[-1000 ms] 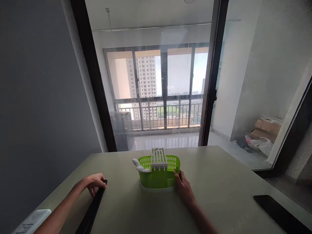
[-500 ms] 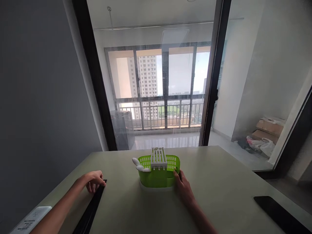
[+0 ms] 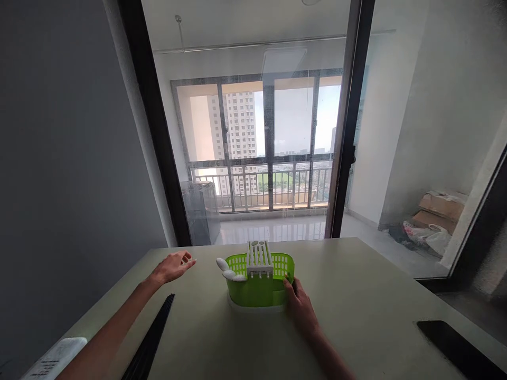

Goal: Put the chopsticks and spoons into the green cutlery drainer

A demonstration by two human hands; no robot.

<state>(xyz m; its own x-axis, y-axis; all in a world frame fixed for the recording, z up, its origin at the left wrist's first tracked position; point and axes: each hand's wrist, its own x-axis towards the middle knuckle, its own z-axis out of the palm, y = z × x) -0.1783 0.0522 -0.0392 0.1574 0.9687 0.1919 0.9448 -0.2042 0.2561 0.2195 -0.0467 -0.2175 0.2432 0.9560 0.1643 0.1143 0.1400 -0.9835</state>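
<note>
A green plastic cutlery basket [image 3: 253, 291] with slotted walls stands upright on the table. A white slatted piece [image 3: 259, 259] sits across its middle, and white leaf-shaped parts [image 3: 228, 274] stick out at its left end. My right hand [image 3: 301, 306] grips the basket's right end, its fingers partly hidden. Left of the basket, my left hand [image 3: 174, 266] hovers above the table with its fingers apart and nothing in them. Below that hand lies a bundle of long, thin black sticks [image 3: 152, 335], like chopsticks, running off the bottom edge.
The pale green table [image 3: 356, 295] narrows toward a glass door at the back. A dark flat object [image 3: 459, 343] lies at the right, and a white item with dark print [image 3: 57, 359] at the lower left. A grey wall [image 3: 79, 184] borders the left side.
My left hand has let go of the black sticks and moved forward and right, toward the basket. The sticks lie on the table. My right hand has stayed on the basket.
</note>
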